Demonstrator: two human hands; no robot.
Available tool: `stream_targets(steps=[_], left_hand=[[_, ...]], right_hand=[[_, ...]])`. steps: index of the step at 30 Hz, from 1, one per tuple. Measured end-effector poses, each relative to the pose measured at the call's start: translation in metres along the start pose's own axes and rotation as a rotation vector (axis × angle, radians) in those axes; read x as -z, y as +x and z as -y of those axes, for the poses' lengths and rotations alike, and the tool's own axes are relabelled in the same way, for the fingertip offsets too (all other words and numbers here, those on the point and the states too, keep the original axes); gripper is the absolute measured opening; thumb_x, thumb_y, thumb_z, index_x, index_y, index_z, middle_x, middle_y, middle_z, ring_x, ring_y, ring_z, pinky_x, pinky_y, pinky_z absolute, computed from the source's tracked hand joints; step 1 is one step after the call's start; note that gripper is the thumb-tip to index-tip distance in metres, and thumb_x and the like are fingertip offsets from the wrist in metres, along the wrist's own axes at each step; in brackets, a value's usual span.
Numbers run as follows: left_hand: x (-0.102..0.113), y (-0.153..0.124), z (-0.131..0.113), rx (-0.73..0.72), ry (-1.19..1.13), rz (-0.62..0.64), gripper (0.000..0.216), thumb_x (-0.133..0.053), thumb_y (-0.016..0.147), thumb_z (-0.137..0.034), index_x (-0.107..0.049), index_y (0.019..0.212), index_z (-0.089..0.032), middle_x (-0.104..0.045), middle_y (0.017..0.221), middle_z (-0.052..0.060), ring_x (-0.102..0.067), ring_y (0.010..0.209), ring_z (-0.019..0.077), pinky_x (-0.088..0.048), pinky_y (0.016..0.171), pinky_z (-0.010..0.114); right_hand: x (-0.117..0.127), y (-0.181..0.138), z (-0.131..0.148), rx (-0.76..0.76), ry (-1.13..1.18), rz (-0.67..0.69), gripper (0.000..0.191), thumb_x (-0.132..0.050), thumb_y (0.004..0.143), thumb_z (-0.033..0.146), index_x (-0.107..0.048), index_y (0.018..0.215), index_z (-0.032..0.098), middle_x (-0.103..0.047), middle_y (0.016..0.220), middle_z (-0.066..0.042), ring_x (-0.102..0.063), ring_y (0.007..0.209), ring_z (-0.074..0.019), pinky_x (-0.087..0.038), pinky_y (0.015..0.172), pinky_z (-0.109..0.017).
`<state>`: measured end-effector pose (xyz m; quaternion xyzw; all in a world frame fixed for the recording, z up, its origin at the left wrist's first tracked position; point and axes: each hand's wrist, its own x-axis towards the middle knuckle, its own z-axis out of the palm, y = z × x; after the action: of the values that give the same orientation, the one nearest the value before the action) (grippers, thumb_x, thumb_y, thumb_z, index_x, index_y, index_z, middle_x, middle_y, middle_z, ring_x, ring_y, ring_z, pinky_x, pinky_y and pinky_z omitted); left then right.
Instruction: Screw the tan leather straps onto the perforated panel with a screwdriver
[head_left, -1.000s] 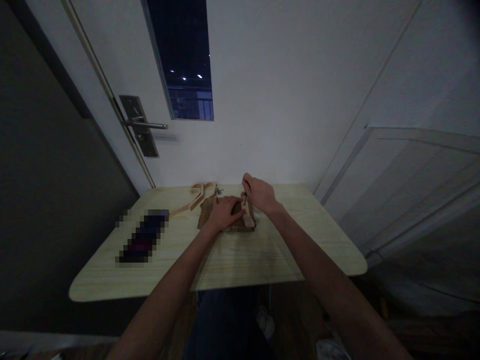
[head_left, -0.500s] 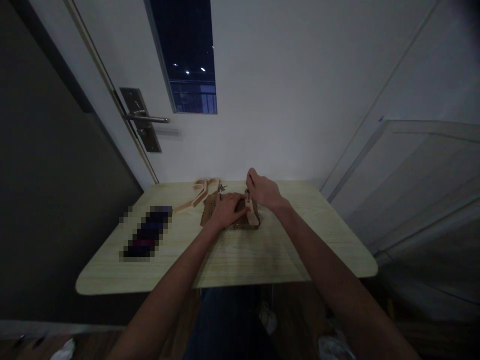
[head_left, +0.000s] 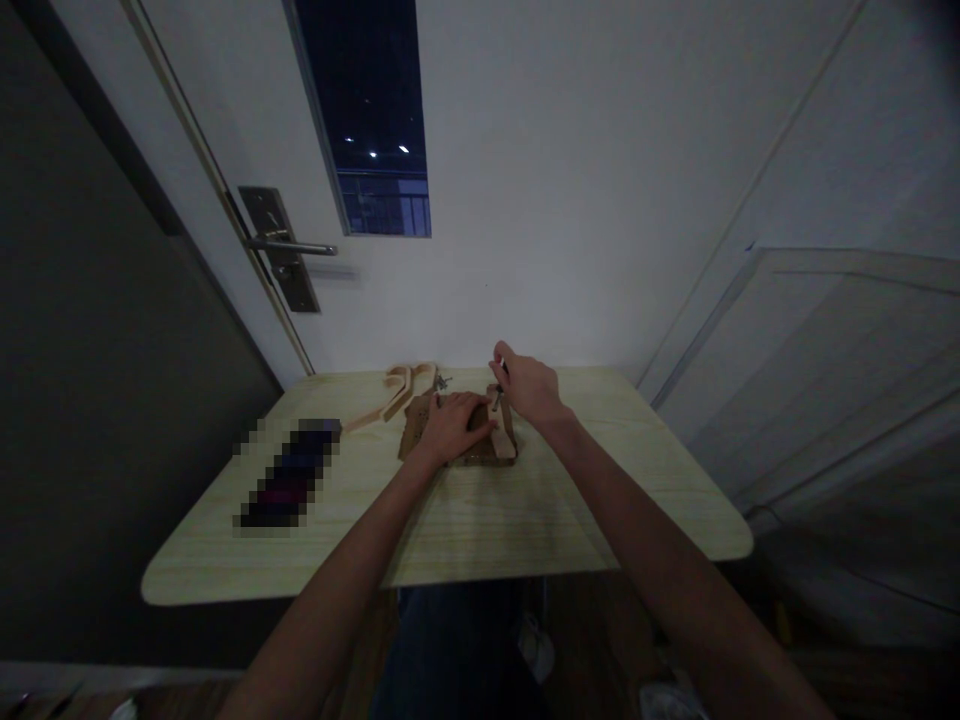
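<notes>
My right hand [head_left: 529, 385] is closed around a screwdriver, its handle mostly hidden by the fingers. The shaft [head_left: 497, 398] points down at a pale wooden piece [head_left: 501, 435], near the piece's far end. This piece lies on the right part of a brown board [head_left: 480, 455], which looks like cardboard. My left hand [head_left: 454, 425] rests on the board, with thumb and fingertips against the left edge of the wooden piece, holding it. Whether a screw sits under the shaft is too small to tell.
Curved wooden pieces [head_left: 401, 390] lie at the back left of the table [head_left: 570, 530], beside a small heap of screws [head_left: 444, 382]. A pixelated dark object [head_left: 289, 475] is on the left. Behind the table stands a white door with a handle [head_left: 296, 246].
My right hand has shifted slightly, and more of the screwdriver shows at its fingers. My left hand stays on the board. The whole view has moved a little.
</notes>
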<state>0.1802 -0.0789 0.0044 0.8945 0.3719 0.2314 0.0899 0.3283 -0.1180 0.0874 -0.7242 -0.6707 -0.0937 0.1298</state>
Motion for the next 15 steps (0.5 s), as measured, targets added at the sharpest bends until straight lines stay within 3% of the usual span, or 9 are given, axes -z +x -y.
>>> stream_targets(steps=[5, 11, 15], left_hand=[[-0.001, 0.0, 0.001, 0.001, 0.001, -0.003, 0.039, -0.055, 0.091, -0.048, -0.058, 0.12, -0.023, -0.064, 0.128, 0.009, -0.053, 0.124, 0.0298, -0.02, 0.113, 0.06], [-0.002, 0.0, 0.002, -0.001, 0.0, -0.001, 0.039, -0.055, 0.091, -0.049, -0.059, 0.119, -0.022, -0.065, 0.127, 0.01, -0.054, 0.123, 0.0293, -0.021, 0.114, 0.06], [-0.003, 0.0, 0.003, -0.007, 0.005, -0.014, 0.04, -0.055, 0.091, -0.049, -0.06, 0.12, -0.022, -0.065, 0.127, 0.01, -0.054, 0.123, 0.0298, -0.024, 0.113, 0.059]], right_hand=[[0.003, -0.001, -0.004, 0.077, -0.002, 0.029, 0.032, -0.028, 0.102, 0.041, -0.054, 0.112, 0.024, -0.072, 0.105, -0.006, -0.066, 0.092, -0.0196, -0.037, 0.065, -0.025], [0.012, 0.0, -0.006, 0.076, 0.004, 0.136, 0.032, -0.036, 0.097, 0.029, -0.044, 0.125, 0.017, -0.072, 0.105, -0.011, -0.068, 0.093, -0.0229, -0.043, 0.068, -0.028], [0.015, 0.004, -0.007, 0.061, -0.038, 0.166, 0.035, -0.036, 0.098, 0.031, -0.044, 0.128, 0.016, -0.071, 0.108, -0.014, -0.069, 0.096, -0.0246, -0.048, 0.072, -0.031]])
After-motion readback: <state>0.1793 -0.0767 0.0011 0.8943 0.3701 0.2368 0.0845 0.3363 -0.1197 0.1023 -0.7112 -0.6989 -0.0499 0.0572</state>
